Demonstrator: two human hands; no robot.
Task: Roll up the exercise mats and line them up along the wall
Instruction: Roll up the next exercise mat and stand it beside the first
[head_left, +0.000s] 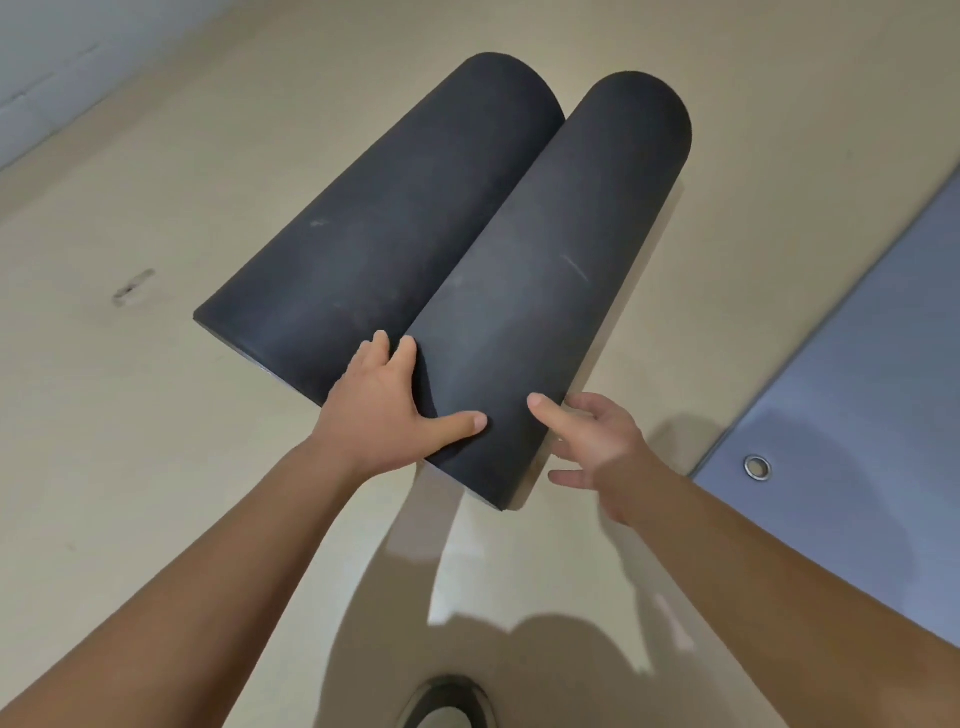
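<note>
On the floor (156, 415) the left roll (374, 228) and right roll (545, 270) lie touching side by side, the left hand (384, 405) wrapping the right roll's near end, the right hand (597, 447) loosely spread just beside it.

blue mat (857, 364): cut by right edge | shoe (447, 701): cut at bottom | left hand (384, 400) fingertips: behind roll (519, 312)
</note>
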